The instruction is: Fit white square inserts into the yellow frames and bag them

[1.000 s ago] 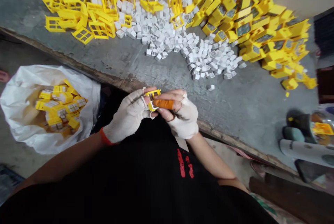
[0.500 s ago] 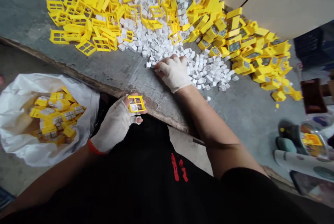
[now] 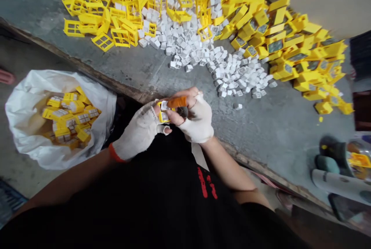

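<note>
Both my hands wear white fingerless gloves and meet just in front of my chest, at the near edge of the grey bench (image 3: 162,75). My left hand (image 3: 139,133) grips a small yellow frame (image 3: 162,111) that has white pieces in its cells. My right hand (image 3: 193,119), one finger wrapped in orange tape, pinches a small white piece against that frame. A heap of small white pieces (image 3: 228,73) lies on the bench beyond my hands.
Empty yellow frames (image 3: 113,21) are piled at the back left and closed yellow boxes (image 3: 292,44) at the back right. A white bag (image 3: 37,125) of filled yellow parts sits low at my left. Bottles and clutter (image 3: 342,164) crowd the right edge.
My right hand has come back from the heap of white pieces to the frame in my left hand. My left hand has risen slightly towards the bench edge.
</note>
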`<state>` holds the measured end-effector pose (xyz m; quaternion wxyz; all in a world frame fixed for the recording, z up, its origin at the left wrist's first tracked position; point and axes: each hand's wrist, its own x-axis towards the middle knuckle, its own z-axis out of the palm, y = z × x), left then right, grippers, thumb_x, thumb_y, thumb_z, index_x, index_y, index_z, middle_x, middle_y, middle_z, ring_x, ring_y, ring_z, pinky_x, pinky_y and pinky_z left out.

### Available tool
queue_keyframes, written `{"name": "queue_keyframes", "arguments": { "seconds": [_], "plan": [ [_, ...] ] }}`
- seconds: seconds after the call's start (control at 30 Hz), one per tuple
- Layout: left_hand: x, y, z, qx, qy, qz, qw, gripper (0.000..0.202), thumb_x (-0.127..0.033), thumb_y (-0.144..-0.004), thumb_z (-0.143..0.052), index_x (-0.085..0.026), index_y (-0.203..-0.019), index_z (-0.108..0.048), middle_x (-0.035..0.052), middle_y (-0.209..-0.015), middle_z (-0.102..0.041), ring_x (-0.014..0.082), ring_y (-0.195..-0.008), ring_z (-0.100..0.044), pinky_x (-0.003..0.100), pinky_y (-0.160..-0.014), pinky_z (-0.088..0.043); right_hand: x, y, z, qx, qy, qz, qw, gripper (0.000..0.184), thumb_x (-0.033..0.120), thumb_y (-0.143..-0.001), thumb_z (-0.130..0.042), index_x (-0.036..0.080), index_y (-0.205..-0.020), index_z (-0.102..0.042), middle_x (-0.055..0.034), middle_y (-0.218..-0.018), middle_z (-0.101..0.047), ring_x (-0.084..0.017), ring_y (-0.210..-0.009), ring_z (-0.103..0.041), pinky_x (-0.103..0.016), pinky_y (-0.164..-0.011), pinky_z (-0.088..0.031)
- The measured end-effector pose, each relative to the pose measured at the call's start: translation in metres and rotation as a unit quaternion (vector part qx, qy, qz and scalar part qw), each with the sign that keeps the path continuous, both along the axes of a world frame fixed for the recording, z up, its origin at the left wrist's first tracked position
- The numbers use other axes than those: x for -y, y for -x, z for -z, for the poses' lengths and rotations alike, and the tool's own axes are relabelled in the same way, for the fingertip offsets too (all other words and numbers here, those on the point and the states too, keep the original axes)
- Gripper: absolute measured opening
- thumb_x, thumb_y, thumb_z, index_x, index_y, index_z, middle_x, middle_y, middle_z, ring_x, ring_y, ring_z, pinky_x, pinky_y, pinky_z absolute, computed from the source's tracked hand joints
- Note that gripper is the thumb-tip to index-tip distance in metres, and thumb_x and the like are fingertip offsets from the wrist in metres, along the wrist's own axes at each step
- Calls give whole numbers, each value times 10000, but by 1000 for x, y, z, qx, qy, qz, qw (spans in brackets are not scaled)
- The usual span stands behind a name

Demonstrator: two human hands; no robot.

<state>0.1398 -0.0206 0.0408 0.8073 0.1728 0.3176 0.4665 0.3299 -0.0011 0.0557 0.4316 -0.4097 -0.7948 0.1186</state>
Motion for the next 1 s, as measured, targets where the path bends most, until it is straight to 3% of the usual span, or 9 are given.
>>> {"name": "queue_keyframes", "arguments": {
  "seconds": [0.2, 0.33, 0.47, 0.5, 0.57, 0.67, 0.77, 0.87, 1.0],
  "plan": [
    [3, 10, -2, 5, 2, 26, 1000, 444, -527, -831, -1031, -190, -1066, -863, 74, -990, -854, 180, -754, -764, 240, -566, -648, -2, 5, 2, 14, 11, -55, 998, 327, 487, -1167, -636, 255, -1022, -816, -59, -1084, -871, -240, -988, -748, -452, -947, -544],
    [3, 12, -2, 13, -25, 43, 999, 459, -569, -845, -1005, -187, -1055, -861, 72, -929, -843, 195, -705, -764, 247, -541, -627, 0, 7, 2, 15, 50, -55, 997, 400, 548, -1163, -619, 257, -1006, -844, -77, -1077, -877, -263, -1010, -744, -481, -977, -565],
    [2, 16, 3, -5, -4, 43, 999, 486, -576, -827, -1012, -185, -1071, -859, 75, -906, -837, 229, -724, -793, 252, -523, -605, -15, -3, -1, 38, 69, -126, 989, 461, 607, -1169, -576, 271, -1046, -867, -74, -1184, -879, -253, -1013, -770, -472, -976, -596],
    [1, 17, 4, -7, 6, 38, 999, 496, -574, -815, -1019, -185, -1077, -856, 75, -917, -841, 229, -721, -796, 255, -523, -603, -25, -8, -3, 61, 75, -116, 989, 428, 604, -1162, -594, 284, -1117, -874, -77, -1231, -872, -263, -1050, -772, -481, -996, -597],
    [-3, 19, 4, -6, 19, 23, 1000, 500, -559, -806, -1024, -183, -1083, -845, 75, -935, -845, 230, -725, -801, 255, -527, -598, -54, -16, -8, 136, 90, -19, 986, 336, 530, -1137, -663, 291, -1266, -860, -107, -1324, -846, -322, -1188, -747, -547, -1069, -572],
    [-12, 21, 1, -9, 20, -22, 1000, 436, -509, -843, -992, -188, -1088, -829, 71, -954, -848, 220, -742, -799, 251, -539, -592, -106, -17, -10, 280, 119, 158, 940, 297, 357, -1088, -720, 241, -1341, -825, -169, -1423, -792, -441, -1392, -632, -696, -1148, -483],
    [-17, 24, -2, -10, 14, -51, 999, 374, -469, -852, -971, -199, -1065, -823, 69, -975, -856, 204, -720, -778, 249, -536, -573, -139, -6, -5, 371, 126, 175, 903, 278, 300, -1097, -645, 204, -1300, -808, -190, -1453, -760, -476, -1459, -564, -748, -1170, -421],
    [-17, 25, -1, -14, 9, -67, 998, 337, -465, -891, -932, -204, -1075, -823, 69, -973, -852, 211, -748, -783, 254, -558, -569, -134, 1, -1, 376, 111, 148, 908, 265, 302, -1105, -585, 207, -1246, -788, -183, -1376, -774, -460, -1420, -579, -725, -1157, -412],
    [-14, 24, 4, -26, 8, -80, 996, 383, -485, -850, -982, -212, -1085, -852, 74, -1013, -857, 219, -774, -798, 262, -571, -593, -86, -7, -8, 297, 106, 60, 947, 259, 424, -1128, -601, 252, -1195, -783, -118, -1233, -806, -372, -1237, -673, -606, -1111, -452]
  ]
}}
